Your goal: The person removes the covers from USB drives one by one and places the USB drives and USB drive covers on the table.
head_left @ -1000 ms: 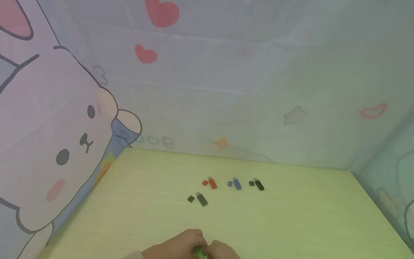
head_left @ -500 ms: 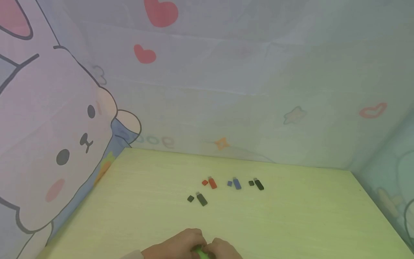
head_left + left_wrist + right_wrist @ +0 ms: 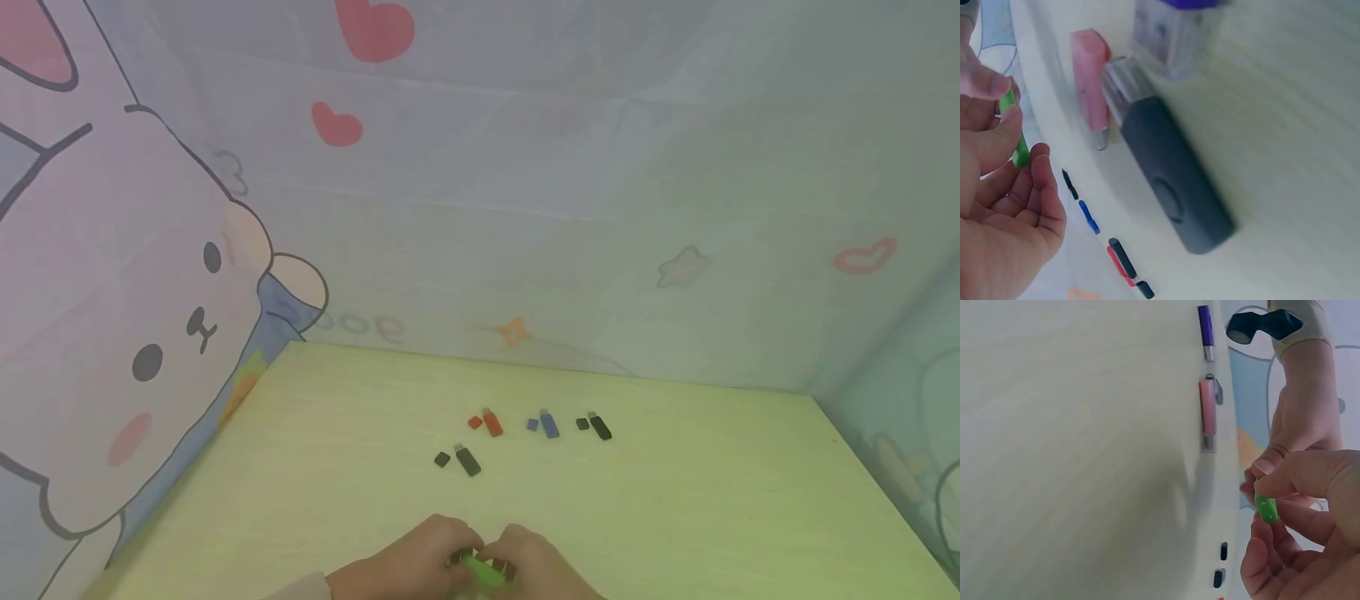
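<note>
Holds left hand (image 3: 422, 555) and right hand (image 3: 537, 565) close together, angled inward; pinches a green stick (image 3: 487, 573) between thumb and fingers of each, nearer than the dark grey USB stick (image 3: 468, 462) on the tabletop (image 3: 690, 492).

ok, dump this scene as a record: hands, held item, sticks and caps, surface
left_hand: fingers on green stick
right_hand: fingers on green stick
held: green stick, in both hands; cap on or off unclear
far_row: red stick, blue stick, black stick, left to right in head view
nearer: grey stick
caps: one apart to the left of each of those four, matching colour or dark
wrist_views_only: pink stick, purple stick
surface: pale table
</note>
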A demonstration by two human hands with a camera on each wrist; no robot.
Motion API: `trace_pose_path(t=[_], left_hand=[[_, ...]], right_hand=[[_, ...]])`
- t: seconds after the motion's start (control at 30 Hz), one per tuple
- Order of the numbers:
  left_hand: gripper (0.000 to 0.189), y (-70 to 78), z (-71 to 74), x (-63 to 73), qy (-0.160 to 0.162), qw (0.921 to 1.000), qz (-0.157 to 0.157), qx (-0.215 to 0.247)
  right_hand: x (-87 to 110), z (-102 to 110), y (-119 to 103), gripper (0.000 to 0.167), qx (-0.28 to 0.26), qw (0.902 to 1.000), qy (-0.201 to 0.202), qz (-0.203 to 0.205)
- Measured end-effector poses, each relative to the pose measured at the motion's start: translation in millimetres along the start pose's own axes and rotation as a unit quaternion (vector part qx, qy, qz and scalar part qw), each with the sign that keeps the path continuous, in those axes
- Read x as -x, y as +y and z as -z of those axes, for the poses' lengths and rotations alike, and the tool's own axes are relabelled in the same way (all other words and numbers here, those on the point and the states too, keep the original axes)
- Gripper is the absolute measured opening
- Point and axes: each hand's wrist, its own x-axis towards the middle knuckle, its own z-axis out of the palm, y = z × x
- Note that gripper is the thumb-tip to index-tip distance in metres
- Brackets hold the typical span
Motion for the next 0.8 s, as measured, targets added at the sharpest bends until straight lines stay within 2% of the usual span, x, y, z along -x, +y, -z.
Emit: trace_pose_path(t=[0.1,0.2,0.43,0.63,0.8], left_hand=[[0.013,3.2,0.8,-1.8,0.011,0.9999,0.002,-0.010],[0.011,6.9,1.3,-3.2,0.028,0.9996,-0.004,0.000],[0.008,15.5,3.2,-5.6,0.059,0.9977,0.007,0.034],[0.009,23.0,3.2,-7.6,0.082,0.9960,-0.009,0.033],[0.004,31.8,3.8,-9.3,0.104,0.9940,-0.033,0.004]], right_hand=[[4.6,7.7,-1.8,0.034,-0.010,0.9998,-0.003,0.016],[9.1,14.2,-4.3,0.039,-0.011,0.9996,-0.002,0.024],[15.5,26.6,-11.2,0.034,0.010,0.9992,0.014,0.036],[19.6,33.4,-13.1,0.021,0.018,0.9949,0.044,0.089],[22.8,35.0,-12.8,0.021,-0.008,0.9880,0.076,0.135]])
